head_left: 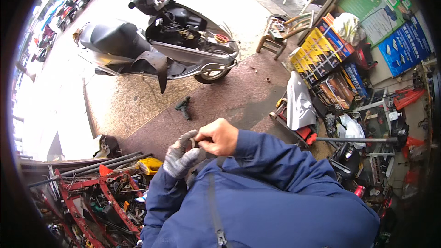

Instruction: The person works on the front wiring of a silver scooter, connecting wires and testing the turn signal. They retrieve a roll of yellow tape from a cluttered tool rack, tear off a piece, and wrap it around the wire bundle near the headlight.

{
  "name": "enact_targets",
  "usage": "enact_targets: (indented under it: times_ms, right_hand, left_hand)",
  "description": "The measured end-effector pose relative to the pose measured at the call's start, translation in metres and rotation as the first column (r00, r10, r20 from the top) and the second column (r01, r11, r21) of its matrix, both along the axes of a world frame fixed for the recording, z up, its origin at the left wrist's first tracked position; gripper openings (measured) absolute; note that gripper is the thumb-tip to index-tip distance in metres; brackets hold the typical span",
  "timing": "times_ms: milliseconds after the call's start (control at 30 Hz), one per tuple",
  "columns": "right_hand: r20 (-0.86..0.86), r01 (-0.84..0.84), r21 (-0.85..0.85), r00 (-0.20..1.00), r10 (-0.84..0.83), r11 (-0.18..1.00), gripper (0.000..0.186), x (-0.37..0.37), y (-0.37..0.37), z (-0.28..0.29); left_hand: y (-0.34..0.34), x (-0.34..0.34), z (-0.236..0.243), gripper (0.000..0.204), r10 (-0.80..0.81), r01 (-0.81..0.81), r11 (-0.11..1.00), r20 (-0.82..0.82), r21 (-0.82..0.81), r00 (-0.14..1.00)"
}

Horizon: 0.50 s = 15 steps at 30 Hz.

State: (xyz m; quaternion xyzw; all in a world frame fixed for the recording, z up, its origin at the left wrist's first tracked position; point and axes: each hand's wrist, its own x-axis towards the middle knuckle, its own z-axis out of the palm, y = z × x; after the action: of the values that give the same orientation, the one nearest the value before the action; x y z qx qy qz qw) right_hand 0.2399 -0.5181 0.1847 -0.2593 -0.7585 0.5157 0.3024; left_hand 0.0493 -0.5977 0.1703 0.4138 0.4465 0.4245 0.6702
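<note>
Both of my hands meet in front of my chest. My left hand (181,155), in a grey knit glove, is closed with its fingers curled toward the right one. My bare right hand (217,137) is closed in a pinch, thumb against fingers. A small dark piece shows between the two hands, mostly covered by fingers, and its kind cannot be made out. On the floor ahead lies a dark green cordless power tool (183,107). Beyond it stands a silver and black scooter (183,50) with its front covers off and inner parts bare.
At the lower left, a red metal frame (76,202) holds jumbled tools and parts beside a yellow case (149,166). To the right are a grey panel (299,103), stacked boxes (319,50) and a long metal bar (353,140). A wooden stool (274,41) stands farther off.
</note>
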Motion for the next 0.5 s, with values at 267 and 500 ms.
enact_targets:
  times_ms: [267, 500]
  right_hand:
    - [0.078, 0.171, -0.073, 0.983, -0.165, 0.983, 0.01, 0.0, 0.007, 0.001]
    - [0.044, 0.171, -0.003, 0.984, -0.171, 0.985, 0.008, 0.03, 0.038, 0.006]
  left_hand:
    - [0.03, 0.003, 0.003, 0.055, -0.077, 0.077, 0.997, -0.035, -0.009, 0.996]
    - [0.068, 0.022, 0.0, 0.054, -0.092, 0.089, 0.996, -0.126, -0.029, 0.988]
